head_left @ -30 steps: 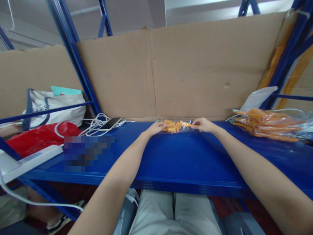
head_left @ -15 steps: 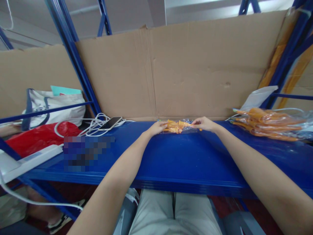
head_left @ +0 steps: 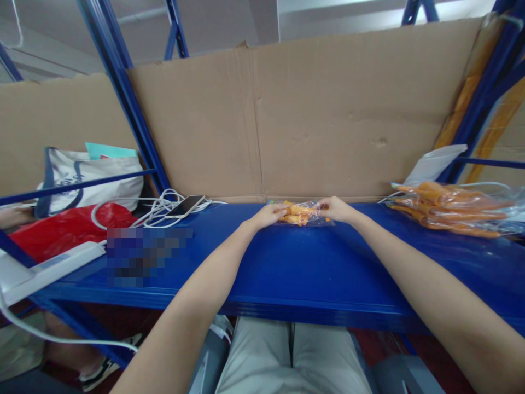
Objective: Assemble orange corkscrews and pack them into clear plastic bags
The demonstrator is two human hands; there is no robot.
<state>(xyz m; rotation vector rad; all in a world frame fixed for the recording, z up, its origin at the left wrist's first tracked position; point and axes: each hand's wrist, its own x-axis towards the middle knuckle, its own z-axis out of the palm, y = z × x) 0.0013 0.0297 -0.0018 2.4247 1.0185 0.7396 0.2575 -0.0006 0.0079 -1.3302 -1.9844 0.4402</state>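
A clear plastic bag with orange plastic pieces lies near the back of the blue shelf; the exact kind of the pieces is too small to tell. At its left end, my left hand grips the pieces and film, fingers curled over them. Across from it, my right hand pinches the right end of the bag, with its fingertips partly hidden. Both hands rest low, close to the shelf surface.
Bags of orange pieces are stacked at right. On the left are a phone, coiled white cables, a red bag and a power strip. Cardboard stands along the back. Another person's hand shows at far left.
My right hand has shifted slightly left, towards my left hand, along with its end of the bag. My left hand has moved a little to the right.
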